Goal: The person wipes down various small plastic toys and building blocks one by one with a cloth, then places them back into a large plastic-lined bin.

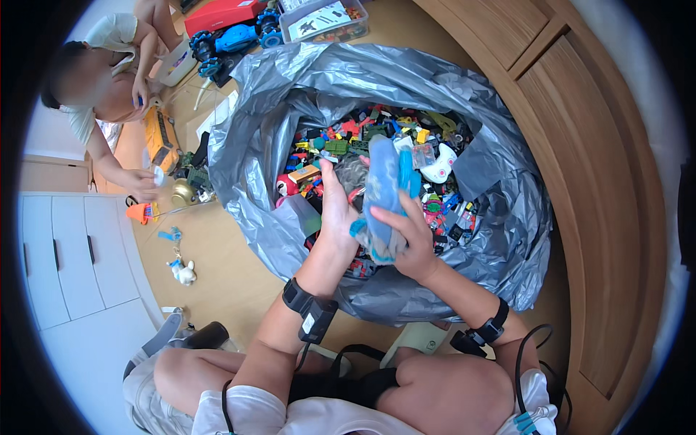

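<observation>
A light blue and grey soft fabric item with bright blue trim (383, 187) is held over the open bag by my right hand (408, 234), its fingers along the item's right side. Close on the other side is my left hand (341, 212), its thumb raised and apart. The left fingers are mostly hidden, so its hold is unclear. A grey fuzzy thing (352, 173) shows between the left thumb and the fabric. Below lies a heap of mixed building bricks (337, 147) inside a large silver-grey plastic bag (261, 185). A white game controller (439, 164) rests on the heap.
At the left, another person (122, 70) reaches over the floor near a yellow toy bus (162, 138). A blue toy car (236, 39) and a clear plastic bin (326, 24) stand beyond the bag. Wooden furniture (565, 163) borders the right; white drawers (70, 255) stand left.
</observation>
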`<control>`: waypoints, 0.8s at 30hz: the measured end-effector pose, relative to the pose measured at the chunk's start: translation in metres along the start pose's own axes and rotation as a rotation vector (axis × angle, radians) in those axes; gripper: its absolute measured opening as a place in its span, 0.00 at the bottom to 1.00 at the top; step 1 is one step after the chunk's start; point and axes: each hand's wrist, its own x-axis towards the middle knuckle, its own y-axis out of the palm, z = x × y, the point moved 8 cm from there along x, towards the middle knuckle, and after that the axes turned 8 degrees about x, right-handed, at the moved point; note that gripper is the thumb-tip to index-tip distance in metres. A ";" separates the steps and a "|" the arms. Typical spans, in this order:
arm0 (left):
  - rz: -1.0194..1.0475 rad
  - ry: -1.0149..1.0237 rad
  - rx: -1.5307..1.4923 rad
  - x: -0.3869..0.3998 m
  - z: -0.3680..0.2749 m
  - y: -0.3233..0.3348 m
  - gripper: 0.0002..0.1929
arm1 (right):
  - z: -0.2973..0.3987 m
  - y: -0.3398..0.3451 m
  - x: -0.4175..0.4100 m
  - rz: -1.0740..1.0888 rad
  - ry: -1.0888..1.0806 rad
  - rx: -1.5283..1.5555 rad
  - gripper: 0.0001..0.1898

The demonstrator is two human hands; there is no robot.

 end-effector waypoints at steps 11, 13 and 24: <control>0.241 0.551 -0.033 -0.019 -0.125 -0.024 0.26 | -0.062 -0.036 -0.030 -0.008 0.494 0.046 0.27; -0.196 1.236 0.579 -0.062 -0.206 -0.044 0.18 | -0.057 -0.034 -0.030 0.029 0.503 0.029 0.27; -0.739 1.043 2.039 0.024 -0.301 -0.223 0.16 | -0.044 -0.032 -0.041 0.307 0.369 -0.139 0.28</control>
